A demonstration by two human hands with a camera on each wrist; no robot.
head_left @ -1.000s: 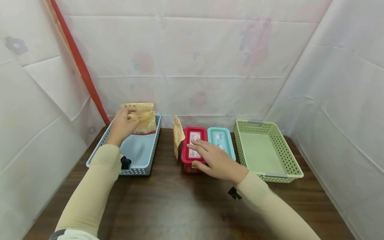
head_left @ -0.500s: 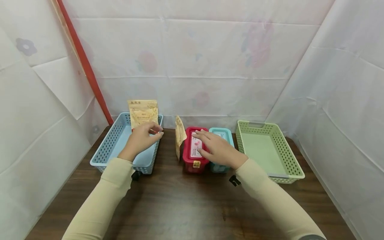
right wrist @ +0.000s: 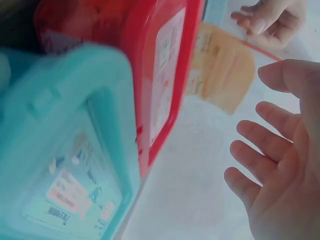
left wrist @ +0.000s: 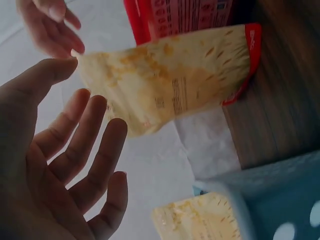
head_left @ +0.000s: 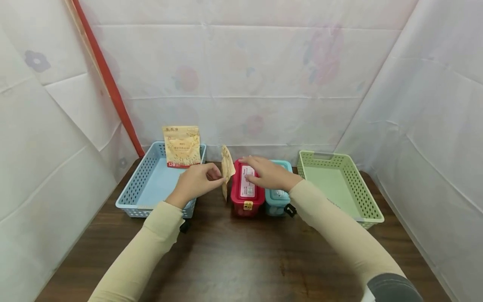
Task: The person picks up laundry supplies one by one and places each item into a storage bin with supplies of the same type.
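Observation:
A tan food pouch (head_left: 227, 170) stands edge-on beside a red lidded box (head_left: 247, 193). My left hand (head_left: 198, 182) is at the pouch's left, thumb tip right at its top corner. In the left wrist view the fingers of that hand (left wrist: 75, 145) are spread and gently bent, with a gap between thumb and fingers. Over the red lid hovers my right hand (head_left: 269, 172), its fingers extended and holding nothing. A turquoise lidded box (head_left: 277, 203) sits against the red one, partly hidden under the right hand. A second tan pouch (head_left: 182, 147) leans upright in the blue basket (head_left: 151, 184).
The blue basket stands at the left of the dark wooden table (head_left: 234, 256). At the right is a green basket (head_left: 332, 184), partly behind the right sleeve. A white patterned sheet (head_left: 241, 75) hangs behind, with a red strip (head_left: 109, 84) at the left.
My left hand has left the pouch in the blue basket and come right to the standing pouch. The right hand stays over the red box, shifted slightly back.

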